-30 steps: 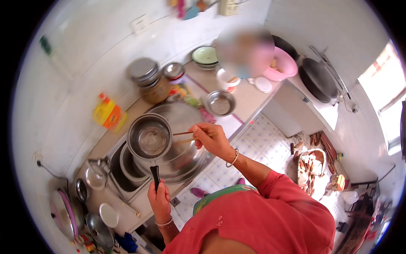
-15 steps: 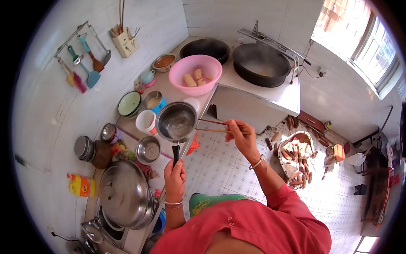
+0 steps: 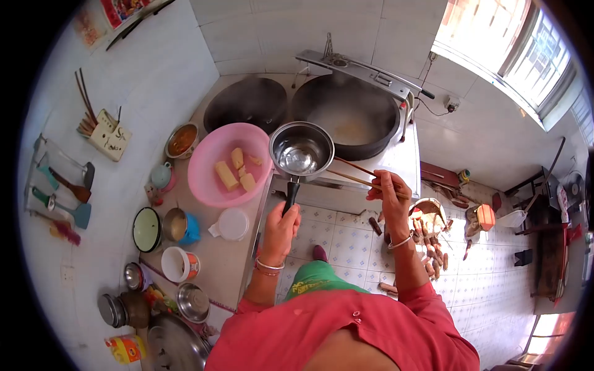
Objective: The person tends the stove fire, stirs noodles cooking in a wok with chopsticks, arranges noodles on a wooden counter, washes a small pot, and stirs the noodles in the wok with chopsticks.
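Observation:
My left hand (image 3: 279, 232) is closed around the black handle of a small metal saucepan (image 3: 301, 123), held out in front of me. Something clear and shiny shows at its bottom; I cannot tell whether it is liquid. In my right hand (image 3: 391, 191) is a pair of chopsticks (image 3: 354, 173), their tips beside the pan's right rim. Beyond the pan, a large dark wok (image 3: 387, 133) steams, with pale contents at its bottom. Left of the pan, a pink basin (image 3: 201, 182) holds several pale yellow chunks.
Another dark wok (image 3: 246, 99) stands at the back left. Along the left counter are a bowl of reddish sauce (image 3: 184, 141), a green-lined bowl (image 3: 147, 229), a white tub (image 3: 177, 264) and a steel bowl (image 3: 193, 302). Corn cobs (image 3: 428, 247) lie on the tiled floor at right.
I have stepped forward and turned toward the stove. Both hands, with the saucepan and chopsticks, have moved nearer to the steaming wok.

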The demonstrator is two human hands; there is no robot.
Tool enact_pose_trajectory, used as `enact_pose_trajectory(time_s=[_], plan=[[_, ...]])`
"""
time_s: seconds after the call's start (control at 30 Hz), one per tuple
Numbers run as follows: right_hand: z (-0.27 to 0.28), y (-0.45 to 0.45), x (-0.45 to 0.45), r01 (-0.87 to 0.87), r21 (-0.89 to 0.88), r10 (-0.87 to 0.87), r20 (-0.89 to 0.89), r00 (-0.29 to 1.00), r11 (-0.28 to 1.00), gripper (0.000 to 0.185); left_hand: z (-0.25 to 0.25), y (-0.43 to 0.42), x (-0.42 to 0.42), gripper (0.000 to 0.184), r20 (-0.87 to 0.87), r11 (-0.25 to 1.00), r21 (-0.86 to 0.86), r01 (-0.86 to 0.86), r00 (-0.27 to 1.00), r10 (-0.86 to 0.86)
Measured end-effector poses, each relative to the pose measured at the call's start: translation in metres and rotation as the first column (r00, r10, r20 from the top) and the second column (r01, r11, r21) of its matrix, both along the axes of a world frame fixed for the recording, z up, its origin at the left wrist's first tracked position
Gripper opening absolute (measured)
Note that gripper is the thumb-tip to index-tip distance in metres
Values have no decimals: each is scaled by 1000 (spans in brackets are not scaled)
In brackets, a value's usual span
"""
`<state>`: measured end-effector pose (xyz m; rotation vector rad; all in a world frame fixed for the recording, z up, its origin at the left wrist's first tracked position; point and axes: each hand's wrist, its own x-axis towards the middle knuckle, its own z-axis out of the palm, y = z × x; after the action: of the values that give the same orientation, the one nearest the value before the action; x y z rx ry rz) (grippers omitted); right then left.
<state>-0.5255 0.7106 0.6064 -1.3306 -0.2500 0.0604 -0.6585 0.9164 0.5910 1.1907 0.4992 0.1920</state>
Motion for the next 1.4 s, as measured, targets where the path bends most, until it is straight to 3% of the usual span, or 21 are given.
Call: enact_pose_trajectory(time_s=[0.1, 0.17, 0.2, 0.27, 0.4, 0.47, 0.6, 0.67, 0.7, 0.77, 0.8, 0.87, 0.9, 0.97, 1.17, 1.27, 1.33, 1.4], plan=[[10, 4, 62, 54, -30, -53, 44, 998, 998, 29, 0, 18, 74, 18, -21, 997, 81, 19, 1000, -17], [12, 3, 97, 126, -36, -124, 72, 990, 991, 30, -8, 29, 118, 19, 57, 918, 395, 5, 998, -30], [11, 1, 109, 167, -46, -164, 74, 984, 985, 31, -9, 34, 137, 19, 35, 918, 397, 17, 999, -34], [6, -8, 135, 215, -51, -210, 81, 974, 975, 31, -1, 41, 176, 19, 112, 708, 705, -41, 992, -54], [-5, -26, 186, 291, -64, -286, 83, 955, 954, 30, -6, 51, 240, 17, 89, 568, 821, -62, 996, -19], [-8, -34, 217, 281, -57, -276, 83, 958, 958, 31, -14, 54, 262, 17, 112, 417, 904, -97, 994, -11], [-10, -41, 282, 234, -26, -232, 80, 970, 972, 32, -11, 47, 290, 18, 90, 381, 916, -123, 991, 103], [-14, -43, 314, 181, -20, -179, 90, 980, 983, 32, 5, 39, 300, 18, 43, 559, 818, -135, 984, 175], [-17, -42, 329, 148, 1, -148, 87, 985, 989, 31, 4, 38, 304, 18, 35, 549, 825, -136, 981, 190], [-25, -42, 357, 98, -21, -96, 66, 993, 995, 31, 0, 38, 313, 16, 7, 705, 685, -183, 970, 245], [-31, -40, 367, 61, -51, -59, 52, 997, 997, 30, -2, 35, 316, 16, -3, 701, 688, -186, 966, 259], [-42, -34, 385, 20, -55, -19, 14, 1000, 998, 31, 5, 26, 319, 13, -61, 842, 469, -268, 941, 334], [-48, -32, 391, -1, -125, -1, -17, 1000, 992, 32, 1, 25, 318, 13, -71, 841, 470, -269, 938, 340], [-57, -25, 402, -32, -212, 21, -56, 998, 977, 34, -6, 27, 317, 12, -46, 898, 284, -337, 930, 364], [-116, 14, 437, -127, -443, 94, -97, 991, 888, 34, -3, 28, 295, 15, -114, 927, 97, -363, 921, 372], [-163, 43, 449, -174, -573, 133, -113, 985, 801, 33, -3, 27, 282, 15, -127, 923, 109, -368, 916, 380], [-211, 65, 460, -49, -747, 146, 65, 987, 663, 27, -3, 29, 273, 15, -117, 918, 151, -366, 916, 384], [-241, 94, 458, -37, -744, 103, 43, 994, 667, 27, -5, 28, 267, 15, -113, 910, 189, -369, 913, 393]])
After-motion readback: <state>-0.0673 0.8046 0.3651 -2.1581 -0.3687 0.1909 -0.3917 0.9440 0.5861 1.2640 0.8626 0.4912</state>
